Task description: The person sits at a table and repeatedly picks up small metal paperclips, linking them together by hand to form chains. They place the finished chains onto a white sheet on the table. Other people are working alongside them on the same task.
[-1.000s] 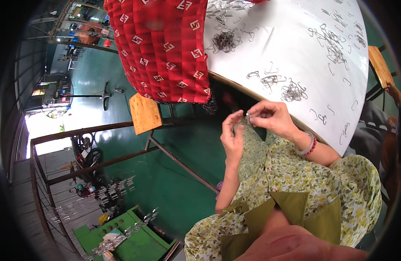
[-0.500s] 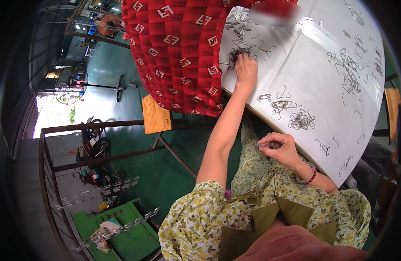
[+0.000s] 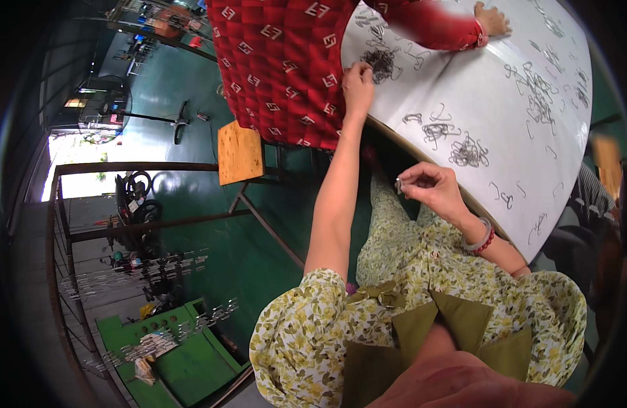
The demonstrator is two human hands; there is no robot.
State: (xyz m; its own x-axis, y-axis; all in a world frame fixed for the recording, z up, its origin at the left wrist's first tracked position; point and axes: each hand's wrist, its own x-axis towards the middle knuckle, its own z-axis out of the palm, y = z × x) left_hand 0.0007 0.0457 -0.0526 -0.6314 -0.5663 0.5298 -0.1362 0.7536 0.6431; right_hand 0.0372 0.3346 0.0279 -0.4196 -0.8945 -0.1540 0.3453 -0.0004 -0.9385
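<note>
My left hand (image 3: 357, 92) is beside the table's near edge, close to a person in red. Its fingertips are pinched together; whatever is between them cannot be made out. Just right of it lies a dark heap of bent wire hooks (image 3: 380, 65) on the white tabletop (image 3: 456, 81). My right hand (image 3: 434, 194) is held over my lap, just off the table edge. Thumb and fingers there pinch a small silvery metal piece (image 3: 399, 185). Two smaller piles of wire hooks, a loose one (image 3: 436, 129) and a denser one (image 3: 468, 152), lie on the table nearest this hand.
A person in a red patterned top (image 3: 279, 68) stands close on the left, one hand (image 3: 491, 20) on the far table. More hooks (image 3: 534, 95) are scattered right. A wooden stool (image 3: 240, 151), a metal frame (image 3: 143, 166) and a green bench (image 3: 184, 367) stand left.
My left hand has drawn back from the dark heap toward the table edge. My right hand keeps its pinch. The other person's hand has come into view, reaching across the table.
</note>
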